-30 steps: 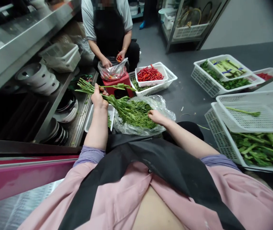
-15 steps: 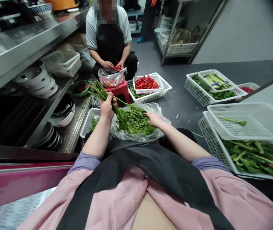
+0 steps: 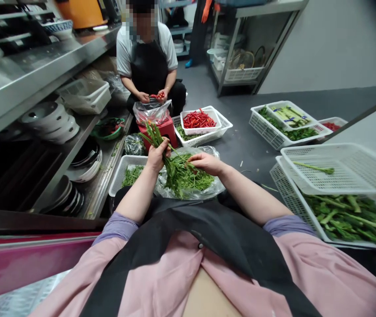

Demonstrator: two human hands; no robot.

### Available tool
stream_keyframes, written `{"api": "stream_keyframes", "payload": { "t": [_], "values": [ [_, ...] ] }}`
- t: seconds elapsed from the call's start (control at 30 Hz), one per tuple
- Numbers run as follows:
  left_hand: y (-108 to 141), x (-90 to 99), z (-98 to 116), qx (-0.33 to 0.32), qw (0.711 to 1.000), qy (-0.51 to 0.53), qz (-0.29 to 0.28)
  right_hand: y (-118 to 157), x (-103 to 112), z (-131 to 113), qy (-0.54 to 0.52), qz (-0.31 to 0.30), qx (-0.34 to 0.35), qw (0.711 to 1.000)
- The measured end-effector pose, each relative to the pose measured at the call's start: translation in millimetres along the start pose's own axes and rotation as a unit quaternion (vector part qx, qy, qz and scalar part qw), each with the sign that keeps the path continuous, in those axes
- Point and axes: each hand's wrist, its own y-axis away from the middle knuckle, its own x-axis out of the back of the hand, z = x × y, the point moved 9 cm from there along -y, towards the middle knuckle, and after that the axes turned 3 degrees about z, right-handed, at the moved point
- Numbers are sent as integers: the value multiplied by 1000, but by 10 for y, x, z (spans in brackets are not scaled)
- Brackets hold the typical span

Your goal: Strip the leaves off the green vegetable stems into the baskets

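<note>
"How's your grip now?"

"My left hand is clamped round the stems of the leafy green bunch, which has swung more upright than a moment ago, stem ends up. My right hand has come in closer, its fingers at the leaves, though I can't quite tell if they're closed."

"Where's the bunch?"

"In my grip, leaves hanging down onto the clear plastic bag, just beside the white plastic basket."
</note>
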Motion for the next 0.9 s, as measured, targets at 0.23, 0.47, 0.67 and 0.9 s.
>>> {"api": "stream_keyframes", "payload": {
  "t": [0.23, 0.47, 0.67, 0.9],
  "values": [
    [-105, 257, 34, -17, 998, 6, 68, 38, 166, 117, 151, 84, 7, 985],
    [-62, 242, 90, -56, 995, -27, 81, 13, 302, 328, 44, 160, 16, 986],
    [34, 120, 131, -62, 994, -58, 72, 98, 627, 423, -143, 277, -4, 950],
    [88, -88, -249, 24, 995, -86, 33, -19, -94, 157, -144, 67, -8, 987]
  ]
}}
